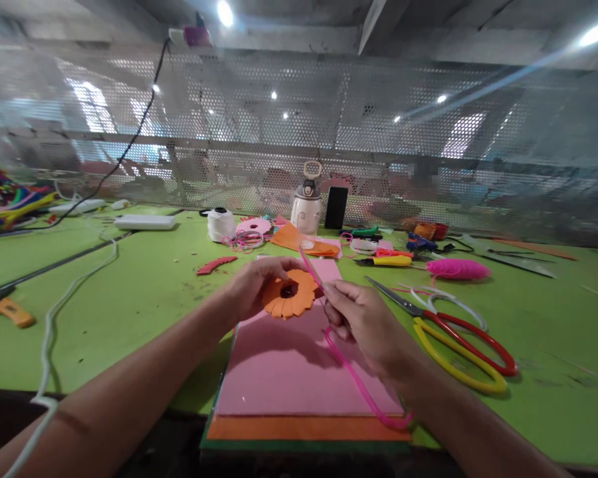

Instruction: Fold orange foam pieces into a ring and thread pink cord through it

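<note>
My left hand (256, 282) grips an orange ring (292, 307) with a scalloped, notched edge and a dark round hole in its middle. It looks like foam or felt. In my right hand (356, 312), a bright pink cord (356, 380) is pinched between thumb and fingers. One end sticks up beside the ring's right edge; whether it touches the ring I cannot tell. The rest of the cord curves down over a pink sheet (289, 382). That sheet lies on orange and green ones below my hands.
Large scissors (458, 342) with red and yellow handles lie at right, near a pink yarn bundle (458, 268) and a yellow-handled tool (391, 261). Behind stand a bottle (306, 209), a phone (336, 207) and a white thread spool (221, 226). A white cable (64, 302) crosses the left.
</note>
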`<state>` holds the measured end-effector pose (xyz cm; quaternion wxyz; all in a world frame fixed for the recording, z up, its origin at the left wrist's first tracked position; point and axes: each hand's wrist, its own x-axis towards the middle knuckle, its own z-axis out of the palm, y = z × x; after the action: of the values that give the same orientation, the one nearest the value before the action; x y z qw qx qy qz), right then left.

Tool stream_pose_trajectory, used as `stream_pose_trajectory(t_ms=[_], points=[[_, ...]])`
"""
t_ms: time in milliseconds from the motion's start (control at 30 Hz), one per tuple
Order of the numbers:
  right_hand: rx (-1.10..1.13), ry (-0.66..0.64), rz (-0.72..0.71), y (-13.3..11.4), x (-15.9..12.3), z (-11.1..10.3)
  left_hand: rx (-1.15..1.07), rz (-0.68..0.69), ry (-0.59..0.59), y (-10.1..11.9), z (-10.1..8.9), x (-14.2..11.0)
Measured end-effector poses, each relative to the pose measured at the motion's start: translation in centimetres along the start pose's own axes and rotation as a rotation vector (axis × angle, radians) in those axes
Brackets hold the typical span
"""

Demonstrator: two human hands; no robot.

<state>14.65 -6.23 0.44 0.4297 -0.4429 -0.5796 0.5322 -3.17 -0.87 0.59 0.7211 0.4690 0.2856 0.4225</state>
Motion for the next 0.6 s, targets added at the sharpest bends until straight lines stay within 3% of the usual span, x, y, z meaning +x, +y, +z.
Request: stream_pose_trajectory(t_ms=[167, 267, 433, 600], points=[[-0.11, 0.049, -0.089, 0.7, 0.17, 0.17, 0.061, 0.007, -0.084, -0.35, -0.3, -0.06], [-0.069, 0.04, -0.071, 0.76, 0.22, 0.3, 0.087, 0.005, -0.1, -0.5, -0.41, -0.03], [0.128, -0.009, 0.039, 0.77, 0.26, 0.38, 0.046, -0.003, -0.027, -0.53, -0.38, 0.13], [0.194, 0.08, 0.065, 0.72, 0.32, 0.31, 0.06, -0.039, 0.09, -0.9, -0.04, 0.33]])
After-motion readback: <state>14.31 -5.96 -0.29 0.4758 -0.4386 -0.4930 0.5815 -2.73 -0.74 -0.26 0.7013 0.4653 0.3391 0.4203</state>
